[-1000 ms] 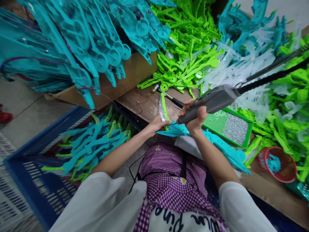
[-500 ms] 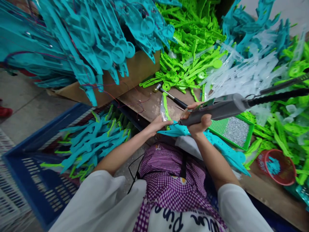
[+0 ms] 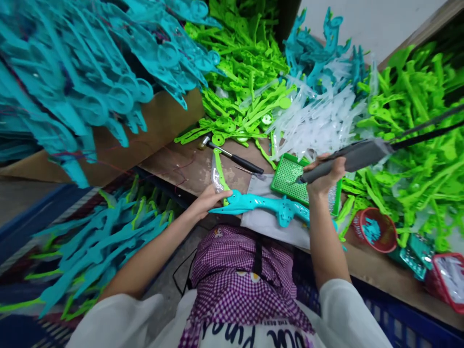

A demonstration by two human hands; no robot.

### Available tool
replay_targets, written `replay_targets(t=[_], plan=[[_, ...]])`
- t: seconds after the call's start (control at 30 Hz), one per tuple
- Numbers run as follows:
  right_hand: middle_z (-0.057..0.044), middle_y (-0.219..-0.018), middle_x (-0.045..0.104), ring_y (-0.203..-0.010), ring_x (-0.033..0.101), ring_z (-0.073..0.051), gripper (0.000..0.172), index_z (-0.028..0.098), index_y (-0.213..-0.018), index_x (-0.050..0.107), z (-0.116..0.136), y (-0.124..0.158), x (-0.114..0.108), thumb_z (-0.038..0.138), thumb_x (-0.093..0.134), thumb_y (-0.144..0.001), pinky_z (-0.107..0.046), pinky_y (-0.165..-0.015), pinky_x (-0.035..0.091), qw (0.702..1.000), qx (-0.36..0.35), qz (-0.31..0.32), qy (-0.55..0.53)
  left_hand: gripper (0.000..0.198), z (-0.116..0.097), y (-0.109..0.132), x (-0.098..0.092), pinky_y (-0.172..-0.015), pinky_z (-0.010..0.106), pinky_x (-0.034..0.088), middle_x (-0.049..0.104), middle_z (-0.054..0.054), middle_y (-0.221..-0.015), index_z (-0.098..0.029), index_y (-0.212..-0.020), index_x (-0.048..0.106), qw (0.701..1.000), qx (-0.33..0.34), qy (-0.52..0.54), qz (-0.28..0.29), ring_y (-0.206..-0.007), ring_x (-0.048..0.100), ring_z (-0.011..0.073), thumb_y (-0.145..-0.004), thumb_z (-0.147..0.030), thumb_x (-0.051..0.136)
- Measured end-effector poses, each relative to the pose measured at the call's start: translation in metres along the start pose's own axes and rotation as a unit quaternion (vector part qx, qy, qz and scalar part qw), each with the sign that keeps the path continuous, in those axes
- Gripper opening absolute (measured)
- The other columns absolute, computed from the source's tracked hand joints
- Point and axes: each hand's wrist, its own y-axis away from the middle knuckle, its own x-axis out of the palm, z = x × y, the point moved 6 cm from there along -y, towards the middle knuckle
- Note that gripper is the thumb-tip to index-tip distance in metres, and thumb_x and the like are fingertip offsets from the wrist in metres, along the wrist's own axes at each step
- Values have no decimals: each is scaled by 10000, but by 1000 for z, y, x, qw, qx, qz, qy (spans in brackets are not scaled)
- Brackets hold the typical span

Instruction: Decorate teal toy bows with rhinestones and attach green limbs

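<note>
My left hand is closed on the left end of a long blue plastic part, with the thumb pressed on top. A green-and-clear plastic arm sticks up from that same end. The blue part lies across a pale cloth at the table's front edge; its right end passes behind my right forearm. My right hand is wrapped round a grey electric screwdriver. Its tip is over the perforated green screw tray, and I cannot tell whether it carries a screw.
A hammer lies behind the blue part. Green parts, clear parts and a cardboard box of blue parts fill the back. Red baskets stand right. A blue crate at left holds finished-looking blue pieces.
My right hand has moved the screwdriver from the blue part's left end rightward to the screw tray. My left hand still grips the part. The view has shifted to the right.
</note>
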Motion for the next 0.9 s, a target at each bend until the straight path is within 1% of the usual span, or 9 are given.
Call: replay_targets(t=[0.03, 0.07, 0.13, 0.2, 0.3, 0.4, 0.5, 0.67, 0.9], plan=[[63, -422, 499, -345, 499, -120, 382, 222, -706, 590, 3, -5, -4, 585, 489, -767, -231, -344, 348, 999, -42, -34, -5, 521, 0, 0, 0, -621, 282, 541, 702, 21, -838, -164, -938, 592, 1000, -3, 1, -2, -741, 673, 196, -551, -405, 846], [67, -423, 504, -352, 506, -115, 369, 222, -720, 600, 5, -10, -6, 577, 509, -762, -224, -352, 354, 996, -74, -48, -2, 523, 0, 0, 0, -626, 281, 546, 706, 24, -855, -164, -941, 592, 1000, -5, 1, -3, -744, 675, 193, -553, -407, 845], [70, -437, 515, -356, 513, -110, 371, 217, -724, 606, 3, -20, -4, 584, 556, -741, -223, -360, 368, 994, -98, -35, 14, 520, 0, 0, 0, -633, 281, 554, 711, 29, -875, -163, -944, 591, 1000, -9, 2, -2, -733, 674, 184, -564, -415, 840], [68, -447, 520, -354, 513, -107, 400, 207, -722, 604, -4, -28, -4, 606, 572, -732, -225, -362, 374, 995, -92, -12, 30, 513, 0, 0, 0, -623, 275, 557, 708, 19, -852, -165, -947, 587, 1000, -11, -1, -2, -708, 669, 171, -578, -420, 835], [70, -454, 522, -360, 518, -102, 423, 201, -739, 603, -14, -34, -8, 622, 562, -744, -225, -374, 386, 995, -91, -5, 46, 510, 0, 0, 0, -597, 261, 554, 694, 3, -795, -165, -945, 586, 1000, -12, -6, -6, -685, 664, 165, -579, -415, 838], [71, -450, 519, -355, 515, -101, 425, 198, -738, 604, -19, -36, -11, 620, 555, -752, -226, -371, 386, 995, -91, -2, 41, 513, -2, 0, 1, -594, 261, 559, 695, 10, -800, -157, -948, 592, 1000, -15, -5, -7, -687, 665, 166, -577, -408, 840], [74, -446, 504, -351, 506, -97, 423, 198, -740, 601, -21, -38, -13, 617, 545, -760, -223, -365, 377, 995, -94, -10, 31, 509, -3, 0, 1, -590, 258, 562, 698, 19, -815, -149, -955, 593, 1000, -16, -9, -10, -684, 666, 164, -589, -406, 836], [77, -467, 491, -355, 502, -89, 412, 200, -727, 581, -24, -41, -16, 607, 536, -770, -220, -361, 374, 995, -91, -20, 47, 509, 0, 0, -1, -588, 254, 562, 698, 22, -826, -152, -981, 588, 1000, -18, -16, -15, -686, 670, 164, -609, -401, 830], [75, -448, 486, -353, 503, -97, 379, 207, -729, 584, -25, -41, -16, 576, 525, -794, -218, -370, 358, 994, -98, -5, 39, 496, 5, -4, -4, -626, 256, 569, 702, 19, -861, -161, -995, 606, 1000, -16, -21, -15, -730, 677, 163, -626, -412, 823]])
